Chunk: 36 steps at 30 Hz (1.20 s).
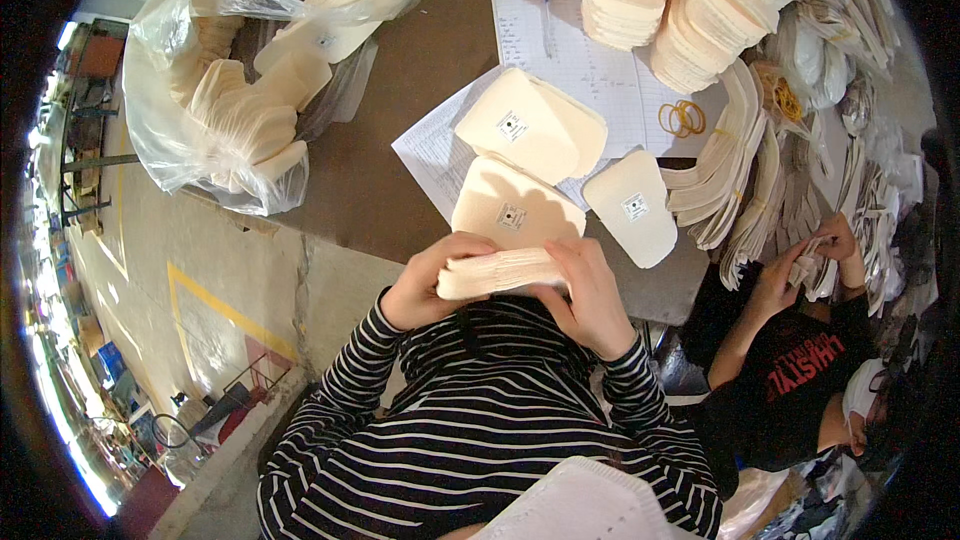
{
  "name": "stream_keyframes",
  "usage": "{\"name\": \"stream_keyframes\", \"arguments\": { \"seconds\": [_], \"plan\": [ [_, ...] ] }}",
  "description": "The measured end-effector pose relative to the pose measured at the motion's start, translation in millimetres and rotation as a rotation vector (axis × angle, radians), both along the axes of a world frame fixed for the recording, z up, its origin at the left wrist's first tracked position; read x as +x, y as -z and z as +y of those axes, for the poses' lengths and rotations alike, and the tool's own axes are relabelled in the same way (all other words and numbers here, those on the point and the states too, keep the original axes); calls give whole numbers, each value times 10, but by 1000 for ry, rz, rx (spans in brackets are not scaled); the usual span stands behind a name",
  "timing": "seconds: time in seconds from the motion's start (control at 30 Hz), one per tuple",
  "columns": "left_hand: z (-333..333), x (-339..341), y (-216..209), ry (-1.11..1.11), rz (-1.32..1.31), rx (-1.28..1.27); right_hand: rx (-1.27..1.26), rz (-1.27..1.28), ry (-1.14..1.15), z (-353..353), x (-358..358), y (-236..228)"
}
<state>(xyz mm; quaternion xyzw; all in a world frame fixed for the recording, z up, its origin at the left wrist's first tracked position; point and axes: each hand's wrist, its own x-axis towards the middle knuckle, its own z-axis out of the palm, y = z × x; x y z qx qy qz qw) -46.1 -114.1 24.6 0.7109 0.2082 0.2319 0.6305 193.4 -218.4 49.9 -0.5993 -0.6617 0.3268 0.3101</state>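
Observation:
Between my two hands is a thick stack of cream, flat, round-cornered pads, held level with its layered edge toward me. My left hand grips the left end and my right hand the right end, thumbs and fingers bent round it. Just beyond lies a cream pad pile with a small printed label. Farther off, another labelled pile is fanned out slightly. A single labelled pad lies to the right, near the table's front edge. What the pads are made for I cannot tell.
On the brown table, written sheets and a pen lie under the piles. Yellow rubber bands rest beside tall pad stacks. A clear plastic bag of pads stands left. At right, a co-worker handles pale strips.

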Motion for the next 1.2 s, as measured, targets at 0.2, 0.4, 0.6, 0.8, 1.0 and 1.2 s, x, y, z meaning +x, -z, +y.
{"name": "stream_keyframes", "arguments": {
  "seconds": [0.2,0.4,0.6,0.8,1.0,1.2],
  "plan": [
    [125,253,-194,-401,147,-321,31,235,328,74,-1,-108],
    [243,449,2,-569,410,69,28,23,405,264,10,119],
    [415,325,34,-321,475,43,-60,29,286,239,67,156],
    [304,118,22,-85,154,-9,-161,181,133,134,47,-49],
    [133,15,69,15,33,137,50,51,92,-18,-139,62],
    [94,-9,182,-82,34,197,170,-174,49,54,-161,-69]
  ]
}}
